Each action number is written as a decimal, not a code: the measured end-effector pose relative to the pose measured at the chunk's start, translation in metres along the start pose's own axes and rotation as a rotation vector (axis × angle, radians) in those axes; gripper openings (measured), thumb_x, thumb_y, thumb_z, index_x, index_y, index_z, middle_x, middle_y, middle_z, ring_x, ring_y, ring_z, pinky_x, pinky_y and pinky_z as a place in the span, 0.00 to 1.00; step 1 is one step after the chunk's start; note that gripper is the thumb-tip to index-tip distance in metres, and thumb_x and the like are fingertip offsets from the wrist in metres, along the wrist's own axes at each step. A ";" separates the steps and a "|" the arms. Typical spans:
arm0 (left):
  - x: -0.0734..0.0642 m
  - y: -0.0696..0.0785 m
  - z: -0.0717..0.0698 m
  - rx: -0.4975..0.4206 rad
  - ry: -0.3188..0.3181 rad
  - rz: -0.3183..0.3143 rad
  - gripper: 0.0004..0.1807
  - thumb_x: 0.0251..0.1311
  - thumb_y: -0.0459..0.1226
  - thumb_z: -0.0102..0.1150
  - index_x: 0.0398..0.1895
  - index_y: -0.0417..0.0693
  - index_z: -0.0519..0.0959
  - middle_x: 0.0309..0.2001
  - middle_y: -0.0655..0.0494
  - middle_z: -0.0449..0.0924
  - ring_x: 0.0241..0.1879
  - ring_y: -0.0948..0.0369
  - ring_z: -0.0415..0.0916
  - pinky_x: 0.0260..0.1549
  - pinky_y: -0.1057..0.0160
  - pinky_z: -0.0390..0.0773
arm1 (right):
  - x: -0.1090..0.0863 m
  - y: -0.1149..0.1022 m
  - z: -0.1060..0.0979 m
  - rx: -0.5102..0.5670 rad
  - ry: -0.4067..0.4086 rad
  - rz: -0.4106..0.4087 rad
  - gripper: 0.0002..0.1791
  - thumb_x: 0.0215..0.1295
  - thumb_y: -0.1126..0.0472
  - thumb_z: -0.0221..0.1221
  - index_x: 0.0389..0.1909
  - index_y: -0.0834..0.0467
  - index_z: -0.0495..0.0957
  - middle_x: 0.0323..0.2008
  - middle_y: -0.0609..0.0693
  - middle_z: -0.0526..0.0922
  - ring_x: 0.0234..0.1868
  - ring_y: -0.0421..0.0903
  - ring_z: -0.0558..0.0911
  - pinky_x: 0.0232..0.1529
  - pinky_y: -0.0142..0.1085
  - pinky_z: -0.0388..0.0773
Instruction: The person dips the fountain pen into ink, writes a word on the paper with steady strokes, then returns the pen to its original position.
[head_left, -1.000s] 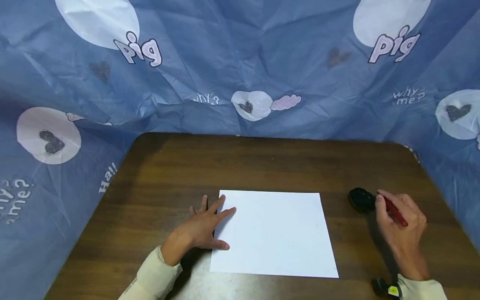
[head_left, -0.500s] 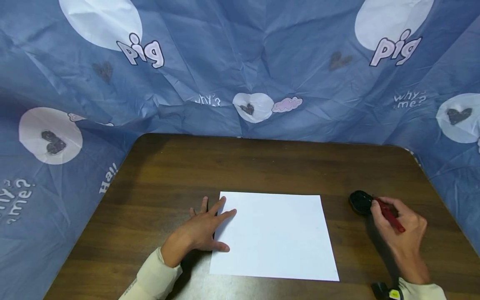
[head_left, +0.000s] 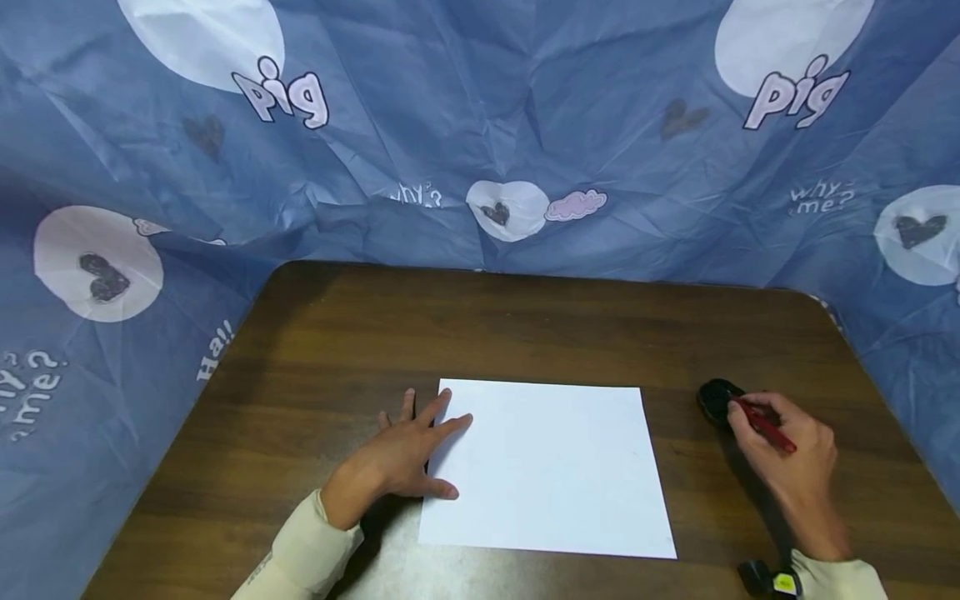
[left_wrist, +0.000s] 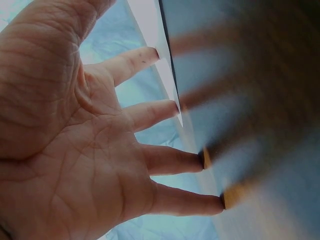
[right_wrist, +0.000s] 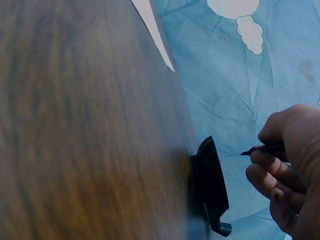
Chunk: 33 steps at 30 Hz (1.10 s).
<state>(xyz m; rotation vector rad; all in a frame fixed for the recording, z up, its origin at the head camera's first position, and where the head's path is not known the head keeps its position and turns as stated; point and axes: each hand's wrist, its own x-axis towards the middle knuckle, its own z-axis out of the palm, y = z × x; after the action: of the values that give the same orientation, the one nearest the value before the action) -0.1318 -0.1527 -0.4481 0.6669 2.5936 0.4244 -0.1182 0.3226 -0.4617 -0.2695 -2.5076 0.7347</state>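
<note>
A white sheet of paper [head_left: 555, 467] lies in front of me on the brown table. Spread across its left edge is my left hand [head_left: 401, 458], with thumb and two fingertips on the paper; in the left wrist view the straight fingers of this hand [left_wrist: 100, 130] reach down to the surface. My right hand [head_left: 798, 454] pinches a slim red pen [head_left: 767, 427] between thumb and fingers. Its dark pointed tip [right_wrist: 247, 152] shows in the right wrist view, near a shallow black dish [right_wrist: 210, 185]. From the head, the tip overlaps the right side of this dish [head_left: 716, 400].
The wooden table [head_left: 525, 325] has rounded far corners. Behind and beside it hangs a blue printed cloth [head_left: 420, 108]. A small black device with a yellow label [head_left: 783, 582] sits at my right wrist.
My right hand has moved a little left with the pen, bringing its tip over the black dish. The left hand and the paper have stayed in place.
</note>
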 end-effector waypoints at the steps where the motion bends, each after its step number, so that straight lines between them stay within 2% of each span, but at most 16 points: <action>1: 0.000 0.000 0.000 0.002 0.001 0.001 0.51 0.50 0.57 0.74 0.77 0.61 0.60 0.80 0.46 0.40 0.72 0.25 0.33 0.53 0.17 0.48 | 0.000 0.000 0.001 -0.009 -0.023 0.004 0.13 0.58 0.52 0.67 0.39 0.56 0.84 0.36 0.58 0.86 0.31 0.45 0.81 0.32 0.46 0.68; 3: 0.000 -0.001 -0.001 0.011 0.001 -0.001 0.50 0.50 0.57 0.73 0.77 0.62 0.60 0.80 0.46 0.40 0.72 0.25 0.33 0.53 0.17 0.49 | 0.001 0.000 0.002 -0.021 -0.058 0.010 0.15 0.60 0.52 0.66 0.41 0.58 0.84 0.38 0.61 0.86 0.36 0.58 0.82 0.34 0.52 0.68; 6: 0.000 0.000 -0.001 0.019 0.000 -0.002 0.50 0.50 0.58 0.73 0.76 0.62 0.61 0.80 0.45 0.40 0.71 0.25 0.34 0.52 0.17 0.50 | 0.003 0.001 0.004 -0.027 -0.091 0.021 0.15 0.62 0.52 0.65 0.42 0.59 0.84 0.41 0.64 0.85 0.40 0.64 0.82 0.38 0.58 0.67; 14: 0.001 0.000 -0.002 0.023 0.008 -0.011 0.51 0.49 0.57 0.74 0.76 0.63 0.61 0.80 0.47 0.41 0.72 0.25 0.34 0.53 0.17 0.50 | 0.006 0.006 0.008 -0.038 -0.137 0.035 0.14 0.63 0.53 0.64 0.40 0.60 0.83 0.40 0.65 0.85 0.41 0.66 0.82 0.39 0.61 0.68; 22: -0.001 0.001 0.001 0.016 0.008 -0.030 0.50 0.48 0.57 0.75 0.76 0.65 0.62 0.80 0.48 0.42 0.72 0.26 0.35 0.53 0.18 0.49 | 0.005 0.009 0.009 -0.070 -0.182 0.043 0.14 0.64 0.52 0.64 0.40 0.60 0.83 0.38 0.64 0.85 0.37 0.64 0.82 0.33 0.56 0.68; 27: -0.001 0.000 0.001 0.026 0.017 -0.024 0.50 0.48 0.58 0.75 0.76 0.64 0.62 0.80 0.48 0.42 0.72 0.26 0.36 0.53 0.18 0.51 | 0.005 0.008 0.009 -0.064 -0.185 0.045 0.15 0.64 0.52 0.64 0.40 0.61 0.83 0.39 0.65 0.85 0.38 0.64 0.82 0.33 0.53 0.68; 33: 0.001 0.000 -0.001 0.035 0.006 -0.027 0.50 0.48 0.58 0.74 0.76 0.65 0.61 0.80 0.48 0.41 0.72 0.26 0.36 0.53 0.18 0.51 | 0.005 0.007 0.010 -0.048 -0.159 0.064 0.15 0.64 0.53 0.64 0.40 0.61 0.83 0.39 0.65 0.85 0.40 0.65 0.82 0.35 0.57 0.68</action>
<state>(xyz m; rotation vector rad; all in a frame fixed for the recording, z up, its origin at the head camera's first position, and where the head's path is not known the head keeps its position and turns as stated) -0.1326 -0.1524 -0.4477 0.6425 2.6181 0.3736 -0.1269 0.3255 -0.4706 -0.3207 -2.6804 0.7481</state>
